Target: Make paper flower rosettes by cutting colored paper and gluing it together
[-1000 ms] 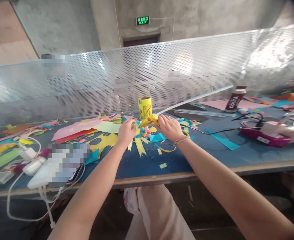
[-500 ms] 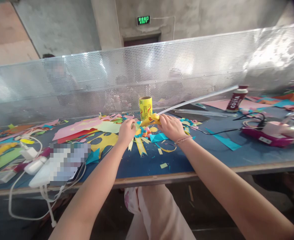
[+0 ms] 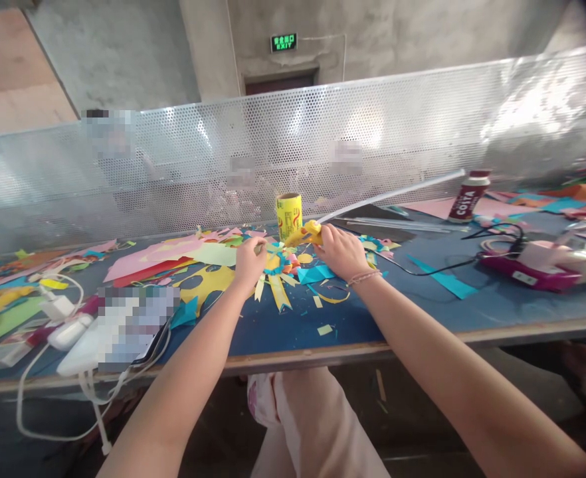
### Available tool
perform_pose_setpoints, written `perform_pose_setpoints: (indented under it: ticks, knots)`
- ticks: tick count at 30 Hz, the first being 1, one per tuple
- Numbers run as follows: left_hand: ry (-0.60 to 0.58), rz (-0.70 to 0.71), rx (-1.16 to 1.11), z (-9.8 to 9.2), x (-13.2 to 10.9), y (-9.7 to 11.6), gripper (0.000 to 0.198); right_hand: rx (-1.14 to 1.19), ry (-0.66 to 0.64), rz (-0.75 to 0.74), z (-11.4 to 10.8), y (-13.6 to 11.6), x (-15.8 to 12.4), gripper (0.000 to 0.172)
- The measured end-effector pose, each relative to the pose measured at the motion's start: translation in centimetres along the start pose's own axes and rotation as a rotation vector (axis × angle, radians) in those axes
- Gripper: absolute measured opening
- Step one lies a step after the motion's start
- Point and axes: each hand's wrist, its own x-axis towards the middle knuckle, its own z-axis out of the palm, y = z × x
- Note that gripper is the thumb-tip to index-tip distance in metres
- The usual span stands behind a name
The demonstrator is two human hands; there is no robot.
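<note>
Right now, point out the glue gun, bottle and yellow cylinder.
Glue gun [image 3: 311, 233]: head view, on its yellow body.
Bottle [image 3: 468, 198]: head view, on its printed side.
Yellow cylinder [image 3: 288, 216]: head view, on its outer wall.

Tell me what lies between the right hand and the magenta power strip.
In the head view, a blue paper strip and a black cable lie between the right hand and the magenta power strip.

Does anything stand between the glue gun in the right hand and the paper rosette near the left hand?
Nothing visible does. The glue gun, in the right hand, points toward the paper rosette; the left hand is beside it, and the yellow roll stands behind.
</note>
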Motion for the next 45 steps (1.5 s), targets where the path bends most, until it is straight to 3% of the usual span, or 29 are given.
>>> perform_pose_setpoints:
  ticks: [5,7,10,14,18,22,33,45]
  knots:
    - [-0.04,-0.429,-0.462,0.2,0.3,-0.1,0.012,0.132,-0.165,0.391,1.4,1.5,-0.2,0.05]
    - [-0.057,-0.563,-0.601,0.3,0.3,0.0,0.016,0.162,-0.229,0.441,2.3,2.9,-0.6,0.047]
    - [-0.079,-0.65,-0.732,0.5,0.3,0.0,0.016,0.173,-0.27,0.423,3.2,4.5,-1.2,0.039]
    - [-0.132,-0.637,-0.732,1.1,0.1,-0.2,0.013,0.311,-0.223,0.367,3.3,3.5,-0.8,0.03]
    - [-0.248,-0.535,-0.641,1.3,-0.5,0.0,0.014,0.941,-0.116,0.211,2.9,-0.3,0.1,0.025]
    - [-0.339,-0.46,-0.561,1.3,-1.0,0.5,0.013,1.287,-0.195,0.236,3.0,-2.8,0.2,0.026]
    - [-0.396,-0.467,-0.489,1.8,-1.0,1.2,0.01,1.432,-0.248,0.293,2.9,-3.0,0.2,0.021]
    - [-0.447,-0.502,-0.51,2.2,-1.1,1.0,0.005,1.4,-0.159,0.304,3.2,-3.0,0.3,0.017]
